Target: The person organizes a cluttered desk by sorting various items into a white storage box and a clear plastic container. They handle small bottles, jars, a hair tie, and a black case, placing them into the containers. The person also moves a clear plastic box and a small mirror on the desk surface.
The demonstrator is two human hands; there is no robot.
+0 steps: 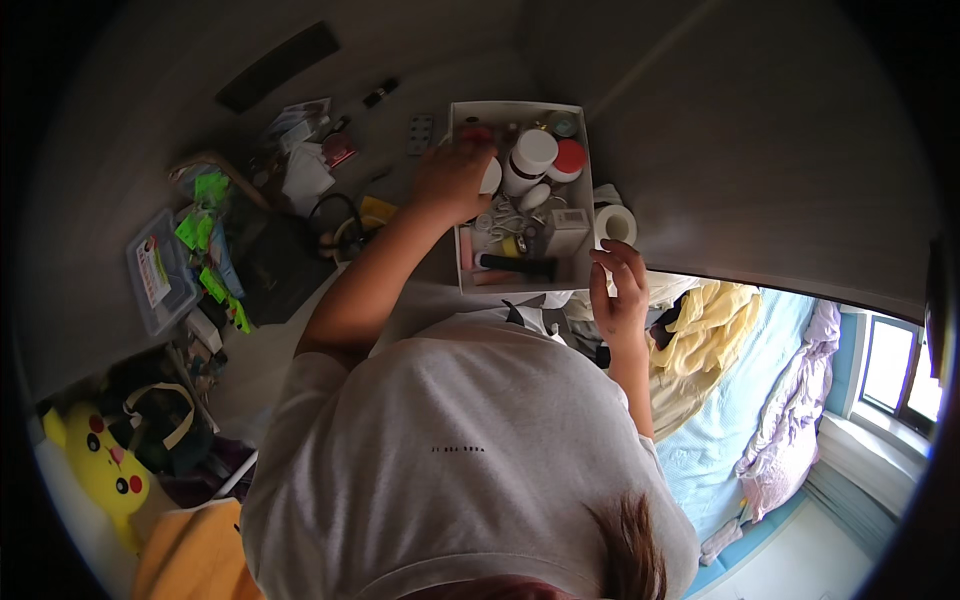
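A white box (588, 157) with raised sides stands before me, holding a white bottle (525, 161), a red-lidded jar (568, 157), a white cable (506, 221), a small white carton (568, 229) and a dark tube (517, 264). My left hand (454, 180) reaches over the box's left wall, beside a round white lid (490, 176); its fingertips are in shadow near a red item, and whether they grip anything is unclear. Outside the box's lower right corner, my right hand (621, 289) is raised with bent, parted fingers and nothing visible in it, just below a white paper roll (616, 225).
Left of the box lie a blister pack (420, 135), white tissues (307, 176), green packets (211, 187) and a clear plastic container (161, 270). A dark panel rises at the right. Beyond it are yellow cloth (712, 319) and a blue-covered bed (724, 431).
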